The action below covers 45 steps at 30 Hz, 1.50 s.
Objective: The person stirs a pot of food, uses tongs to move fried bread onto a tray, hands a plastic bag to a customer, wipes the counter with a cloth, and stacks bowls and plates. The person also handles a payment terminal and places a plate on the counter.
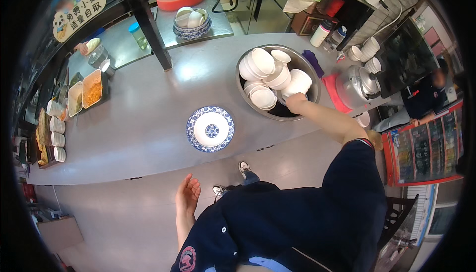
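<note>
My right hand [296,103] reaches into a large stainless-steel basin [317,103] on the grey counter. Its fingers dip down beside stacked white bowls [262,62] and are hidden, so a grip cannot be made out. Close to the knuckles sits another white bowl [299,81], lying tilted in the basin. A white plate [202,123] with a blue patterned rim and a blue centre motif lies flat on the counter, left of the basin. Below the counter's front edge hangs my left hand [188,194], empty, with its fingers loosely apart.
Food trays [93,90] and stacked cups [58,138] line the counter's left end. Right of the basin are a red cloth [335,91], a metal kettle [355,86] and bottles [321,33]. Bowls [191,21] stand behind a black post [148,30]. Another person [424,97] is at far right.
</note>
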{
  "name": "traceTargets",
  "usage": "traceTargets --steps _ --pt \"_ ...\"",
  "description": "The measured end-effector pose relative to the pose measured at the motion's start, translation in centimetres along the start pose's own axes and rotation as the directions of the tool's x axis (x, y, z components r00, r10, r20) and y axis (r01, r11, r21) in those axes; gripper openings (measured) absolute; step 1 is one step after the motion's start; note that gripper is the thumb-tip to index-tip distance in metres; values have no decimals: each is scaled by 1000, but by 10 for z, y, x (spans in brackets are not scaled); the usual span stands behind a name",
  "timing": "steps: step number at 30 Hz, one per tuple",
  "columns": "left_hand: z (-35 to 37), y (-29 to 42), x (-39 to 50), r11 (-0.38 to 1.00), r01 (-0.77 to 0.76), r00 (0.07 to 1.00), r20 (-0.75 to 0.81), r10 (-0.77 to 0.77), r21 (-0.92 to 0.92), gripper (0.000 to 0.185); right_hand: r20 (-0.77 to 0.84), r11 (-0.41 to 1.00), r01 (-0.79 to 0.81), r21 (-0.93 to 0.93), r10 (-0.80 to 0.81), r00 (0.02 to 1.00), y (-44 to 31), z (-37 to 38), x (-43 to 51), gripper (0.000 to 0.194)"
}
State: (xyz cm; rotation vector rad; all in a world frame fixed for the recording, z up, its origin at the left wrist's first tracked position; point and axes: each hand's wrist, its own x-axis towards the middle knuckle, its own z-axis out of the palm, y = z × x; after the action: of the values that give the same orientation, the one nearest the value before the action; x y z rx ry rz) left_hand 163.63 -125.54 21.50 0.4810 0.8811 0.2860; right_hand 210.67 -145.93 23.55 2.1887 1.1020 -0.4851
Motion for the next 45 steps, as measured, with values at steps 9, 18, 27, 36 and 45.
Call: traceTargets --steps 9,18,27,36,45 --pt "48 -26 43 1000 -26 999 -20 26 -5 35 42 993 108 -54 -105 994 55 -38 -25 20" --pt "62 -42 78 950 -11 938 -325 118 313 73 -51 869 394 301 -397 916 127 -70 -35 20" --pt "73 -35 112 955 -29 942 -310 125 296 59 -93 267 158 951 -241 966 213 -72 -52 23" --pt "70 -29 118 959 -8 959 -268 87 282 45 -182 -124 191 974 85 980 169 -80 -104 26" --pt "56 -12 110 980 10 999 -35 -3 200 62 -633 361 627 690 -120 765 -57 -110 -116 25"
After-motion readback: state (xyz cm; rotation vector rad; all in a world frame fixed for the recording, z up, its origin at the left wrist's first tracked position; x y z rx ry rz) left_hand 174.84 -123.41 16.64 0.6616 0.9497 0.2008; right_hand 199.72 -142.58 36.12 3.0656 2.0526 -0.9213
